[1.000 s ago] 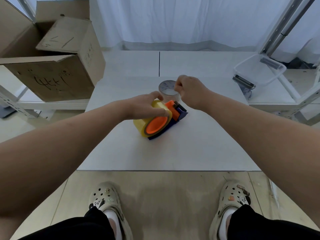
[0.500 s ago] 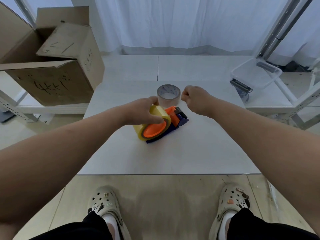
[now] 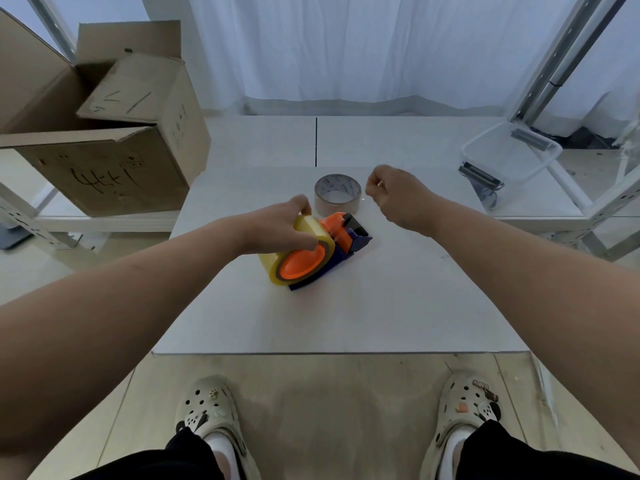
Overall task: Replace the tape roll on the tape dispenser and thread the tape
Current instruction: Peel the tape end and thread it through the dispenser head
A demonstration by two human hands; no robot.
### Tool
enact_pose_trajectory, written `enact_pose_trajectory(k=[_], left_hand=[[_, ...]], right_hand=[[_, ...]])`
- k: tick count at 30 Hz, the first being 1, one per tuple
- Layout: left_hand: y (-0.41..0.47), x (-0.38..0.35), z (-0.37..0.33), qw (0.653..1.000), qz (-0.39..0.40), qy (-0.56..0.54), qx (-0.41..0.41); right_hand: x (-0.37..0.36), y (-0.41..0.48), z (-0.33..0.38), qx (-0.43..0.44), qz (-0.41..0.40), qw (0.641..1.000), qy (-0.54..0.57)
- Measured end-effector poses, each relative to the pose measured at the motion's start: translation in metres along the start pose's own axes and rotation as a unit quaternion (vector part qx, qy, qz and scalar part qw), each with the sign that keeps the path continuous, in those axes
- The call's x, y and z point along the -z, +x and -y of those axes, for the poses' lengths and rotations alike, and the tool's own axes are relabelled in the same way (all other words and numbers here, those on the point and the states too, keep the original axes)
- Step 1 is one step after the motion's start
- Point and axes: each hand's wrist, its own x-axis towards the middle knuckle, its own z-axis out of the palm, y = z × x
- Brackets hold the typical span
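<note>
1. Since the earlier frames, the right hand [image 3: 394, 197] has drawn away from the tape dispenser [image 3: 341, 239]: one second ago it was just beside the dispenser's front, and now it hangs in the air to the right of it and a little farther off, apart from it.
2. Head view: the left hand [image 3: 280, 228] lies on top of the yellow tape roll [image 3: 299, 252], its fingers closed over the roll's upper side, so it holds the roll down.
3. The roll sits on the orange hub [image 3: 303, 263] of the dispenser, which lies on its side near the middle of the white table [image 3: 381, 306].
4. The dispenser has a dark blue frame and an orange part at its front end, pointing away from the person and to the right.
5. The right hand has thumb and forefinger pinched narrowly together. I cannot tell if a tape end is between them; clear tape would be hard to see.
6. An almost empty tape roll [image 3: 337, 194] stands flat on the table just behind the dispenser, between the two hands.
7. At the left stands a cardboard box [image 3: 104, 168], and at the right a clear plastic container [image 3: 509, 157].
</note>
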Motion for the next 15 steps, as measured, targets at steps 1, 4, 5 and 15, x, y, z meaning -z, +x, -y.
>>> enact_pose_trajectory(k=[1, 4, 5, 15], left_hand=[[0.000, -0.001, -0.001, 1.000, 0.000, 0.001, 0.003], [0.001, -0.004, -0.002, 0.997, -0.056, 0.056, -0.002], [0.000, -0.003, -0.002, 0.995, -0.079, 0.064, -0.007], [-0.007, 0.007, 0.009, 0.995, -0.080, -0.006, -0.051]], right_hand=[[0.000, 0.000, 0.005, 0.019, -0.003, 1.000, 0.005], [0.000, -0.001, 0.015, 0.058, -0.011, 0.998, -0.005], [0.002, -0.001, 0.015, 0.061, -0.012, 0.998, -0.014], [0.024, -0.001, -0.025, -0.017, -0.042, 0.997, -0.066]])
